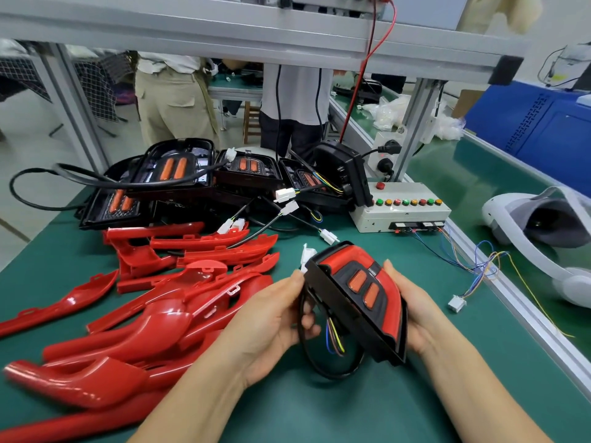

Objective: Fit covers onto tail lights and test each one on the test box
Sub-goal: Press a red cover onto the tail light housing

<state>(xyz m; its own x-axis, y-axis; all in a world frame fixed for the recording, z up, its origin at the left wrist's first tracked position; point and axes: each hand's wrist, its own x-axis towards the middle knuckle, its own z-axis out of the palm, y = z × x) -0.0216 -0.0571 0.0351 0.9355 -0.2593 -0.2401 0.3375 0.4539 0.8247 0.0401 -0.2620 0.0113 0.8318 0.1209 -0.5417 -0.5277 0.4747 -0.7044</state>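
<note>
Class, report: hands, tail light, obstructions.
Left hand, right hand both gripping black-and-red plastic tail light. White plug not in grey test box. Red covers piled left.

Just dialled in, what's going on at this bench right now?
A person holds one tail light above the green table. The left hand grips its wired edge and the right hand grips the opposite side. A red cover is already on it. The white plug at its top edge is not connected to anything, and the test box sits untouched further back. Spare covers lie piled to the left, with bare tail lights behind them.
</note>
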